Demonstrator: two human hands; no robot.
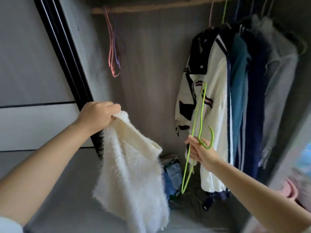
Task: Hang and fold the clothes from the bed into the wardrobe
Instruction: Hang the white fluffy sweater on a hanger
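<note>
**Two hands raised at the open wardrobe, one with a sweater, one with a hanger**

Two bare hands are up in front of the wardrobe interior. The left hand [98, 115] has its fingers curled tight round the ribbed edge of a fluffy white knitted sweater [133, 175], which hangs down from that grip at the left of the opening. The right hand [201, 153] pinches a thin lime-green wire hanger [195, 132] near its hook; the hanger stands turned on end, one tip high, the other low.

Just behind the hanger hangs a white and navy jacket with striped trim [210, 101], and beside it to the right a blue garment [239, 91], a dark navy one [255, 105] and a pale grey one [279, 78], all packed close on the wooden rail [151, 7]. Empty pink and purple hangers [113, 47] dangle from the rail's left part, well apart from the clothes.

Low at the back lies a heap of blue and white things [173, 175]. The back wall is grey wood-grain panel [151, 64]; a white sliding door with a black frame [33, 81] stands at the left.
</note>
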